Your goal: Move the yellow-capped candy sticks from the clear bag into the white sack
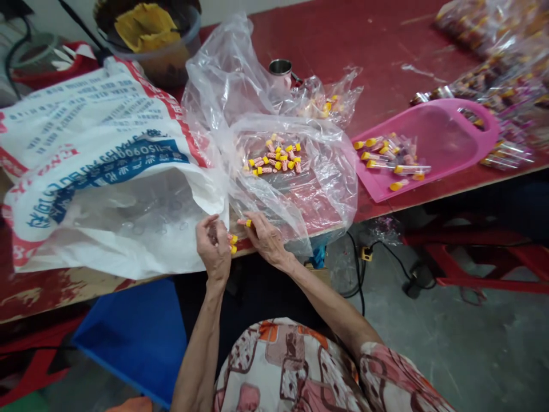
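At table's edge, both hands (214, 249) (266, 237) pinch yellow-capped tubes (233, 244).

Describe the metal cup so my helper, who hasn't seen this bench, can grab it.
Start at the red table and find the crumpled clear bag in its middle. The metal cup stands just behind that bag's far edge. It is the only shiny steel thing there; everything around it is plastic.

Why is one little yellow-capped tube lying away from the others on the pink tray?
One yellow-capped tube lies alone near the front edge of the pink tray, apart from the cluster of tubes. It just looks stray; nothing looks broken.
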Tool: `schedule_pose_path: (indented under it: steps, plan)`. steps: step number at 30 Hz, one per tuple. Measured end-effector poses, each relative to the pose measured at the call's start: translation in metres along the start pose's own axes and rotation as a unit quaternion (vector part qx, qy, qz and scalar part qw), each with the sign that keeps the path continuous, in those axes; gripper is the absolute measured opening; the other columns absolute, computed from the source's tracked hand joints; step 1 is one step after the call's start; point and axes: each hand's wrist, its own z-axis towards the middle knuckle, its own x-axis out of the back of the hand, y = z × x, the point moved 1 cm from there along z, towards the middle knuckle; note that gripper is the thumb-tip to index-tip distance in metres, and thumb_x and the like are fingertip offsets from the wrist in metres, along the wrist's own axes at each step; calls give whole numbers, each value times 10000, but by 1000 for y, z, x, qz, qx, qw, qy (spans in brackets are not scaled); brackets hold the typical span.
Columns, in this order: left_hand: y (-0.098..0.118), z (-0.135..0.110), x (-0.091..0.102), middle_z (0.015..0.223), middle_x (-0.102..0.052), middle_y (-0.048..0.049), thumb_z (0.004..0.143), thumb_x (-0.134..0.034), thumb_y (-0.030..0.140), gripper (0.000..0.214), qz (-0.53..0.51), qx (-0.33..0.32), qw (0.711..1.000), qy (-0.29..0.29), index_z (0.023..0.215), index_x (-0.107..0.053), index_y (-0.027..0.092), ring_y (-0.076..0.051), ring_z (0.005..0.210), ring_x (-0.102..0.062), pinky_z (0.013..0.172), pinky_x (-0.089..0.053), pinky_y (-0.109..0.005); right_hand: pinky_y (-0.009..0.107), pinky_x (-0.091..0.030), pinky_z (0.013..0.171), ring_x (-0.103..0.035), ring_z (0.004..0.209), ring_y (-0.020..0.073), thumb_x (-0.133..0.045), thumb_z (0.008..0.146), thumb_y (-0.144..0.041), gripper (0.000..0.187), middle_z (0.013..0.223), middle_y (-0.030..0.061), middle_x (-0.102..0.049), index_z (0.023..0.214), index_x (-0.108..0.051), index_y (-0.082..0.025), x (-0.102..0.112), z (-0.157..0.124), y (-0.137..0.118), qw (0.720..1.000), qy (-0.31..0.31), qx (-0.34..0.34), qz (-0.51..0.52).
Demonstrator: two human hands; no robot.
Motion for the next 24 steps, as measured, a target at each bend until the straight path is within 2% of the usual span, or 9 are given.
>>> schedule_pose_path:
  steps: [3, 7, 11, 14, 16, 18, 19, 21, 24]
  plan:
    - [11, 0, 4, 860, -619, 0, 1018, -543, 434, 296, -75, 55, 994, 63, 1173, -585, 185, -108, 661, -601, 659, -515, -229, 349, -582, 1055, -683, 1221, 224, -451, 1111, -244, 356, 1281, 147, -694, 1421, -605, -164, 2, -2, 1, 999, 24, 12, 21]
    - [12, 0, 0, 830, -603, 5, 1024, -522, 463, 292, -131, 96, 984, 77, 1119, -560, 190, -113, 664, -607, 646, -507, -221, 363, -592, 1039, -703, 1191, 236, -485, 1089, -228, 380, 1256, 150, -710, 1444, -606, -170, 2, -3, 1, 999, 28, 8, 26]
    - [0, 2, -3, 910, -634, -26, 1041, -523, 418, 263, -82, 28, 990, 115, 1141, -593, 186, -142, 808, -656, 786, -544, -262, 364, -587, 1072, -695, 1210, 225, -494, 1063, -196, 372, 1272, 137, -708, 1411, -623, -187, 4, -3, 0, 999, 25, -2, 46]
    - [-9, 5, -6, 976, -673, -55, 1034, -529, 361, 224, 17, -43, 998, 38, 1109, -643, 183, -157, 831, -666, 820, -538, -292, 339, -606, 1034, -717, 1124, 196, -541, 1050, -238, 349, 1284, 120, -694, 1387, -611, -184, 9, -1, 0, 989, 51, -43, 134]
    - [-11, 6, -7, 946, -680, -49, 1033, -527, 337, 214, 55, -67, 996, -9, 1096, -659, 181, -152, 784, -659, 808, -533, -295, 310, -633, 949, -741, 994, 167, -587, 1052, -346, 359, 1263, 102, -689, 1372, -587, -185, 13, 2, 1, 965, 68, -97, 236]
    - [-9, 5, -7, 939, -676, -38, 1046, -514, 331, 230, 50, -71, 996, 2, 1152, -649, 178, -139, 733, -651, 765, -531, -283, 296, -643, 898, -746, 914, 145, -615, 1041, -440, 415, 1275, 93, -674, 1369, -552, -193, 19, 6, 3, 929, 85, -139, 332]
    - [-7, 4, -7, 955, -675, -40, 1053, -509, 332, 244, 42, -74, 996, 24, 1189, -637, 175, -135, 723, -650, 745, -529, -278, 302, -643, 910, -745, 929, 145, -627, 1032, -463, 439, 1295, 96, -665, 1370, -538, -197, 22, 9, 4, 915, 96, -147, 363]
    - [-4, 2, -9, 1017, -680, -64, 1062, -501, 331, 262, 42, -92, 993, 63, 1228, -621, 168, -147, 766, -663, 755, -535, -289, 328, -624, 987, -728, 1057, 167, -637, 1023, -478, 461, 1336, 109, -651, 1375, -524, -202, 30, 14, 6, 907, 127, -146, 375]
    - [-4, 3, -15, 1023, -697, -96, 1067, -483, 311, 234, 87, -149, 985, 33, 1145, -652, 170, -202, 913, -670, 886, -537, -349, 365, -570, 1086, -661, 1224, 193, -619, 1035, -484, 452, 1344, 115, -653, 1383, -536, -208, 44, 23, 13, 919, 178, -137, 324]
